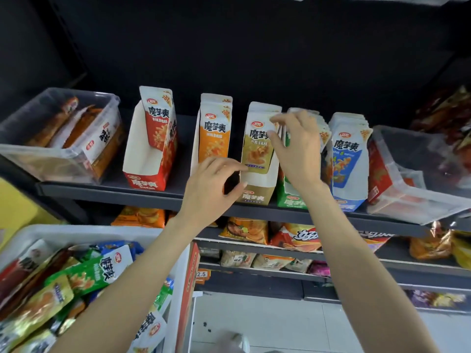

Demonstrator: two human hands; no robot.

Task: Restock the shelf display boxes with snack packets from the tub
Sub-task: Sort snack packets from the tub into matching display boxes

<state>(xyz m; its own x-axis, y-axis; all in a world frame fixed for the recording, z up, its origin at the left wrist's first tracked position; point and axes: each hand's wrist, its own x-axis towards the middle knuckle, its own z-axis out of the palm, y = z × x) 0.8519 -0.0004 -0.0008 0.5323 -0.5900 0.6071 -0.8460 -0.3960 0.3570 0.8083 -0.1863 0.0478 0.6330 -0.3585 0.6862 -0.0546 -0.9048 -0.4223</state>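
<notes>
right hand point(297, 151) pinches green packets point(285, 135) in their box; left hand point(212, 186) loosely open beside.

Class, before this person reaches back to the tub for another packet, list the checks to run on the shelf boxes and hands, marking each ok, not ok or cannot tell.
1. Tan display box upright on the shelf: ok.
2. Left hand steadying that box's left edge: ok.
3. Right hand free of packets: cannot tell; its fingers are at the packet tops.
4. Red display box full: not ok, front space empty.
5. Tub has packets left: ok.
</notes>
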